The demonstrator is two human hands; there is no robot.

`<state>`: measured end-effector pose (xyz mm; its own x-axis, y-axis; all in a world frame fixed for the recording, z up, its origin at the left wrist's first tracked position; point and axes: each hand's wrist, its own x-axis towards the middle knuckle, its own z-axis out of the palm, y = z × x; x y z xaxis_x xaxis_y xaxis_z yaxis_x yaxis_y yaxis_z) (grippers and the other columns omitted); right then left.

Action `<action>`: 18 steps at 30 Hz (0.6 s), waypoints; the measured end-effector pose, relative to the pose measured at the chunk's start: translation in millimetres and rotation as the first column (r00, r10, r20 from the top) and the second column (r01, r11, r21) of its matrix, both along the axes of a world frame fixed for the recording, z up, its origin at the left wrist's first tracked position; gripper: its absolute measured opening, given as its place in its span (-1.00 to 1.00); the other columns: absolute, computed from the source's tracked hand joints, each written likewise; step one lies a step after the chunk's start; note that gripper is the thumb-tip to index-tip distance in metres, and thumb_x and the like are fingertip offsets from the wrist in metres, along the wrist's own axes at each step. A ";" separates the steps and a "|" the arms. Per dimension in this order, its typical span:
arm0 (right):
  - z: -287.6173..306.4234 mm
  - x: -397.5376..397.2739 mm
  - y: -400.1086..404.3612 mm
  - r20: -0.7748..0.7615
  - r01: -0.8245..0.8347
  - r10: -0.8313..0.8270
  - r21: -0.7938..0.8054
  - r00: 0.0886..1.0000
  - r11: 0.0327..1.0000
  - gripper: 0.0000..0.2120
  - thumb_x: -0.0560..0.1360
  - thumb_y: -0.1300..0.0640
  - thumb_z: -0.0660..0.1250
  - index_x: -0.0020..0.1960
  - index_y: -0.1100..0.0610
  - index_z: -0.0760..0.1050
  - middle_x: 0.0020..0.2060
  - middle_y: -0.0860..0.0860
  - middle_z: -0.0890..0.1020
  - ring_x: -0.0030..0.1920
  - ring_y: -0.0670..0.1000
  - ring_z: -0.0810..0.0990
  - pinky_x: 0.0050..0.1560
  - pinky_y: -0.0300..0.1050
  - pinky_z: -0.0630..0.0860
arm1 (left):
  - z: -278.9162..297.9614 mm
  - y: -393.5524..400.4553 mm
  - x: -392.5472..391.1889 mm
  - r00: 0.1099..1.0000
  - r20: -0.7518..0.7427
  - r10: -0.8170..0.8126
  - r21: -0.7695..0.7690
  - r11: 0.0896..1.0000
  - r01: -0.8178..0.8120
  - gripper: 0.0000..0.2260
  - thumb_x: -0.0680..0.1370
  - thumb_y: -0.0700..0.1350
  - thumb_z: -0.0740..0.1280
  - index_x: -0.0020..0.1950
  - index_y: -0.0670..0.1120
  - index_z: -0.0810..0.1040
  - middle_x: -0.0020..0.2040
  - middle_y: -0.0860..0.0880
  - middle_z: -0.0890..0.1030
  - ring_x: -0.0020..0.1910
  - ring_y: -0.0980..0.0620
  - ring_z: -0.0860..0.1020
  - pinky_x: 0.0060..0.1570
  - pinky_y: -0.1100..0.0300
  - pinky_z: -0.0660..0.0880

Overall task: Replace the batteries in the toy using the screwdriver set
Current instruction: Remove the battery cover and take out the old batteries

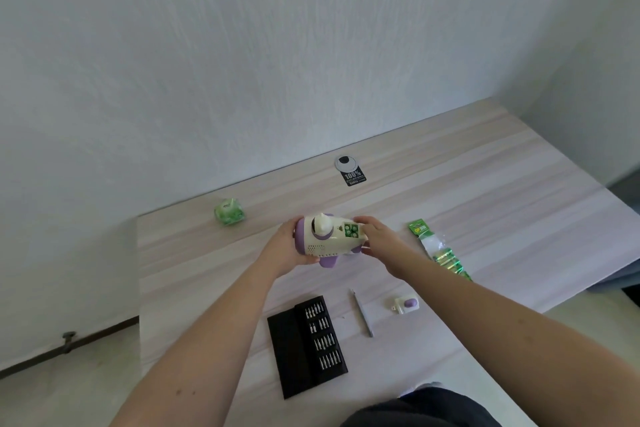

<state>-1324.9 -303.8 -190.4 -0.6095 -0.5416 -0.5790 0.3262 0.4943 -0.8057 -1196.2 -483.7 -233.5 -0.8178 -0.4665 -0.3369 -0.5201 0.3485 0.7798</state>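
- Both hands clamped on the toy, mid-table toward the back edge: left hand grips one end, right hand the other.
- Looks like light, stiff, smooth plastic, so probably slippery; hold the body, not the spout.

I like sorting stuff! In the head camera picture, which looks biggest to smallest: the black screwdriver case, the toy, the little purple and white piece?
1. Black screwdriver case, though it lies nearer the camera.
2. Toy.
3. Little purple and white piece.

Toy behind bit case, screwdriver; battery pack at right
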 end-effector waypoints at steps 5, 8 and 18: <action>-4.1 -9.1 2.4 0.114 0.087 -0.084 -0.022 0.990 0.996 -0.70 0.61 0.20 0.07 0.26 0.12 0.47 0.15 0.17 0.55 0.13 0.22 0.58 0.10 0.03 0.60 | 10.2 3.2 4.9 1.000 -0.001 0.015 0.002 1.000 -0.015 -0.12 0.10 -0.03 0.68 0.35 0.02 0.38 0.21 0.06 0.53 0.17 0.07 0.53 0.16 0.07 0.52; 2.7 -17.7 5.9 0.196 0.077 -0.070 -0.031 0.978 0.997 -0.76 0.61 0.16 0.12 0.19 0.10 0.50 0.08 0.14 0.56 0.04 0.19 0.61 0.01 -0.04 0.63 | 21.8 6.9 7.7 0.999 -0.028 0.030 0.022 0.999 -0.030 -0.14 0.15 -0.04 0.68 0.36 0.08 0.35 0.23 0.10 0.52 0.22 0.15 0.49 0.21 0.16 0.46; -1.2 -47.8 10.2 0.385 0.094 -0.028 -0.154 0.923 0.984 -0.62 0.66 -0.01 0.03 0.15 0.21 0.52 -0.02 0.23 0.63 -0.12 0.15 0.63 0.00 -0.05 0.60 | 75.9 26.2 -14.7 0.982 -0.129 0.140 0.013 0.990 -0.140 -0.29 0.16 0.11 0.61 0.22 0.28 0.37 0.18 0.18 0.55 0.09 0.24 0.56 -0.07 0.40 0.52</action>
